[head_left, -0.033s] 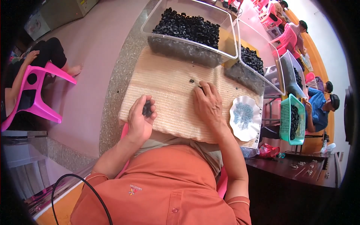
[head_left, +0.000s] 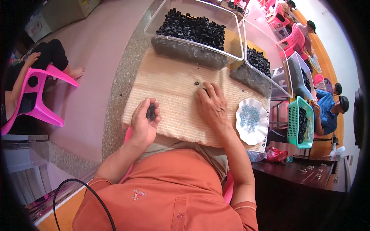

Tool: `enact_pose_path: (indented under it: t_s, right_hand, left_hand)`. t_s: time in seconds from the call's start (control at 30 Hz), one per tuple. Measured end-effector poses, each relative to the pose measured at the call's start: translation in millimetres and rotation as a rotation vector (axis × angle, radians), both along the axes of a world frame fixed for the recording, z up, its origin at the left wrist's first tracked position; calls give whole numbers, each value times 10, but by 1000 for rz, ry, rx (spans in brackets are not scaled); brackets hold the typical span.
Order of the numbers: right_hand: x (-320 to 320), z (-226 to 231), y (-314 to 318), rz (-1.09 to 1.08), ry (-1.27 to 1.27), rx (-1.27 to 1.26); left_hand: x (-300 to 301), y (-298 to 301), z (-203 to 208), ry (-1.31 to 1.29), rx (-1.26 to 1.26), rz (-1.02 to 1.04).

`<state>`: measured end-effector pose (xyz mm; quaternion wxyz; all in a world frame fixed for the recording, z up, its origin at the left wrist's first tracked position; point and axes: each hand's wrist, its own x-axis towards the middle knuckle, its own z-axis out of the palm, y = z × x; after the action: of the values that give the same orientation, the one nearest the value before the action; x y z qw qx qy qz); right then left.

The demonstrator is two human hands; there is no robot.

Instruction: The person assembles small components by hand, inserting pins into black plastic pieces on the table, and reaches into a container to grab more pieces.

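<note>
The left hand [head_left: 143, 122] is curled around a few black pieces [head_left: 151, 112], the right hand [head_left: 214, 109], whose grip I cannot tell, is near 1 loose piece [head_left: 197, 83] on the striped cloth [head_left: 171, 82], and many more are left in 2 clear bins [head_left: 233, 56] beyond.

Beige cloth [head_left: 169, 88] beneath two clear bins [head_left: 183, 52], white wavy dish [head_left: 252, 138], small black piece [head_left: 197, 83]

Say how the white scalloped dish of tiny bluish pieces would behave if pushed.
The white scalloped dish looks broad and shallow, so probably slides rather than tips. Its tiny loose bluish pieces may scatter if jolted. The ribbed beige cloth beneath might drag.
</note>
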<state>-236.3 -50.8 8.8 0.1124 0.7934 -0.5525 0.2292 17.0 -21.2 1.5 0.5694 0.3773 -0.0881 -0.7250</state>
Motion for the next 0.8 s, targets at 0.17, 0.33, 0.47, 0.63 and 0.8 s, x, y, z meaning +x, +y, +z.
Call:
enact_pose_path:
  t_s: [0.17,0.33,0.47,0.63,0.8]
  right_hand:
    - [174,70,-198,127,23,28]
    - [83,29,-195,101,31,109]
    - [-85,-15,-93,82,29,103]
    - [-101,102,67,81,46,107]
    - [-222,20,71,32,117,53]
  left_hand:
    - [19,5,-36,-2,-24,-5]
    - [8,12,4,-4,-10,-2]
    - [14,9,2,-11,-10,-1]
    - [24,5,-13,-11,-24,-5]
    - [27,15,-7,-25,-6,-4]
